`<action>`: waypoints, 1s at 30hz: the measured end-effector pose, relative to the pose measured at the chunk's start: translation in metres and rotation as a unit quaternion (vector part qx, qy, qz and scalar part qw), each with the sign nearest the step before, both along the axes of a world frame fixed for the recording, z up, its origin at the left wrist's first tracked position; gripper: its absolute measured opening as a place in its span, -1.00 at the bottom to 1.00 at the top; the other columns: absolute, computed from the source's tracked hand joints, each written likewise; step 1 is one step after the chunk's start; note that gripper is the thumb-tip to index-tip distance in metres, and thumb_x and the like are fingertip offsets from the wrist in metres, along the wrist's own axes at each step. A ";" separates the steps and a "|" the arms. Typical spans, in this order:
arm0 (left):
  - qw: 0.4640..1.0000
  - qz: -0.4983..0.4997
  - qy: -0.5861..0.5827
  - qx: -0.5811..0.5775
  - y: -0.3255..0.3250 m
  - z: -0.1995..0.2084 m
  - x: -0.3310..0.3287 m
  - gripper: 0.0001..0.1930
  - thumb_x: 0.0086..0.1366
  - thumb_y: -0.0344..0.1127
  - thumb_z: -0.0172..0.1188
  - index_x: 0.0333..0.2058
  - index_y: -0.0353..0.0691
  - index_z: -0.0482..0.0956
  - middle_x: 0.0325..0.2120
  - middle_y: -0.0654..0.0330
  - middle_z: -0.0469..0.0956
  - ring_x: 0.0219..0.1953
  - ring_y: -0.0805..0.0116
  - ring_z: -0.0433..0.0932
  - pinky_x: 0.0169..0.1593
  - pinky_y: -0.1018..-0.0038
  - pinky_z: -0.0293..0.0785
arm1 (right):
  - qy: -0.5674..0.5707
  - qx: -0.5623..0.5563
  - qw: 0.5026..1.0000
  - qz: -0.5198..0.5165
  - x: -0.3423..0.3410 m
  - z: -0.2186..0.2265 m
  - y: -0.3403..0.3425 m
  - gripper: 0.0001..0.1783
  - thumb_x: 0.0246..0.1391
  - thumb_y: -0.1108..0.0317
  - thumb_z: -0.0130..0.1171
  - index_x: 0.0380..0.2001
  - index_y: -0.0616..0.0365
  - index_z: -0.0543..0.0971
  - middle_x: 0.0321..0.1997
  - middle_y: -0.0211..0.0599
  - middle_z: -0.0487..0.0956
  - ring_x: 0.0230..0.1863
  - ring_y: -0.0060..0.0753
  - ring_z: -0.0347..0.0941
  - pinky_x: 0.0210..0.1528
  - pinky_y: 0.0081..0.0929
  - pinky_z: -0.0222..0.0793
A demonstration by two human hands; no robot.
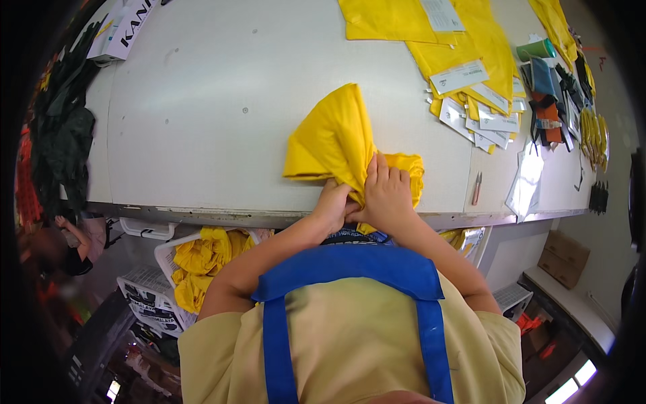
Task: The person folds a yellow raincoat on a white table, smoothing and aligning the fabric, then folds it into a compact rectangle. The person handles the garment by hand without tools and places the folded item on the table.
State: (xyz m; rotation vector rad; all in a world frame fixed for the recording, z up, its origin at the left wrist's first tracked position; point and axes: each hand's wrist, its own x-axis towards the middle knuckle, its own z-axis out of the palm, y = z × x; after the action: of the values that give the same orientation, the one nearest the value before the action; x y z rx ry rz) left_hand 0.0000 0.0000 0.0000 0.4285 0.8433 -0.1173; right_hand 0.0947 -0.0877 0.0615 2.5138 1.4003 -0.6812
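Centrally, near the front edge of a broad white table [202, 151], lay a bunched piece of smooth bright-yellow cloth [330, 135]. One fan-like part spread toward the far left; a smaller crumpled part bulged to the right of the hands. Left hand [332, 205]: closed on the near, gathered part of the cloth, fingertips partly hidden in the folds. Right hand [389, 192]: just beside the left, back uppermost, fingers bent over the cloth and gripping it. The wearer had a tan short-sleeved shirt [350, 330] and a blue apron [346, 273].

Far right of the table: flat bright-yellow fabric pieces [481, 40], overlapping, with white rectangular cards [459, 76] lying on and beside them. Near them, a green cylindrical roll [536, 50]. Closer to the front edge, a small pair of orange-handled snips [476, 192], and right of it a shiny clear sheet [525, 180].

Left end: a heap of dark green fabric [64, 145], near a long white printed box [120, 32]. Below table level, left, a white plastic basket [163, 259] held crumpled yellow cloths [202, 262].
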 end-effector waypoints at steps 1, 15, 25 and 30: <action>0.999 -0.016 -0.016 0.035 0.003 0.003 0.005 -0.63 0.26 -0.33 0.04 0.05 -0.21 0.33 -0.05 0.14 0.45 -0.03 0.27 0.46 -0.02 0.28 0.46 | -0.034 0.026 0.999 -0.002 0.005 -0.007 0.000 0.18 -0.39 -0.27 0.31 0.14 0.47 0.21 0.22 0.14 0.22 0.12 0.03 0.28 0.19 -0.16 0.06; 0.440 -0.290 -0.070 0.847 0.168 -0.058 0.174 -0.52 0.17 -0.35 0.05 0.11 0.00 0.37 0.24 0.11 0.17 0.22 0.02 0.18 0.19 0.21 0.21 | -0.023 0.071 0.993 -0.093 0.089 -0.029 -0.052 -0.15 -0.36 -0.02 0.32 0.00 0.28 0.33 -0.27 -0.04 0.55 -0.10 -0.02 0.45 0.05 -0.14 0.28; 0.275 -0.432 -0.127 0.849 0.193 -0.074 0.221 -0.55 0.29 -0.40 -0.12 0.17 -0.21 0.24 0.23 0.16 0.18 0.27 0.15 0.14 0.28 0.27 0.11 | 0.177 0.056 0.930 -0.317 0.113 -0.014 -0.080 -0.12 -0.33 0.03 0.34 0.07 0.26 0.29 -0.23 0.05 0.56 -0.20 0.07 0.50 -0.16 -0.14 0.42; 0.362 -0.543 -0.098 0.751 0.252 -0.021 0.043 -0.66 0.23 -0.46 -0.06 0.00 -0.23 0.43 0.10 0.13 0.35 0.24 0.12 0.19 0.27 0.29 0.13 | 0.209 0.267 0.869 -0.360 0.129 0.004 -0.103 -0.25 -0.30 0.16 0.34 0.01 0.25 0.36 -0.25 0.01 0.59 -0.21 -0.01 0.53 -0.15 -0.25 0.42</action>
State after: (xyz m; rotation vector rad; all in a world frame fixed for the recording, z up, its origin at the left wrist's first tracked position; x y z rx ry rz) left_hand 0.0429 0.2520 -0.0207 2.7424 -0.0283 -0.5035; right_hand 0.2236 -0.1903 0.0651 3.5541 0.7488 -1.1436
